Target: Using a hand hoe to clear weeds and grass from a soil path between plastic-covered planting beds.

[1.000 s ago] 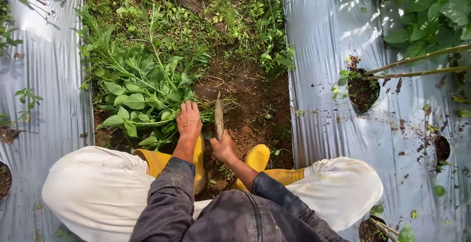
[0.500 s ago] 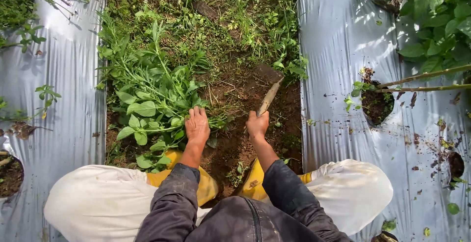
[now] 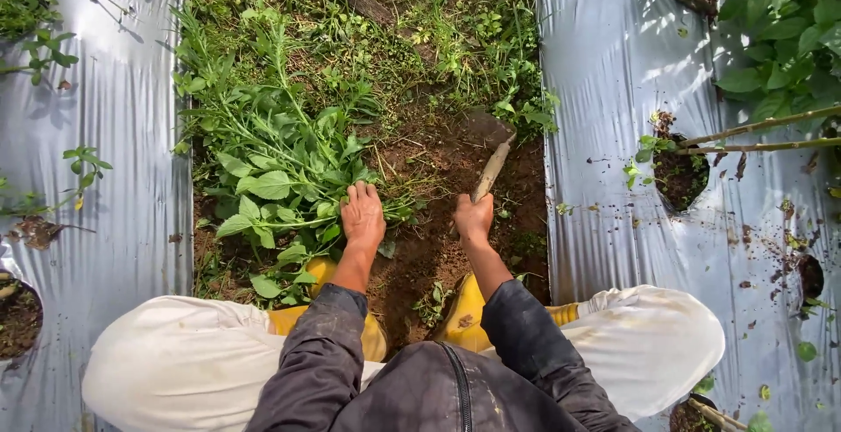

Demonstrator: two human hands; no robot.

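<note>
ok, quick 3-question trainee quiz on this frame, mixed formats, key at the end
1. True or false: the right hand is closed around the wooden handle of a short metal-bladed digging hoe.
2. The left hand rests on: A) the silver plastic mulch sheet B) the bunch of leafy green weeds C) a yellow rubber boot
3. Fill in: the hoe's blade meets the brown soil near the ____ edge of the weedy strip, seen from the person.

Key: 1 true; 2 B; 3 right
</note>
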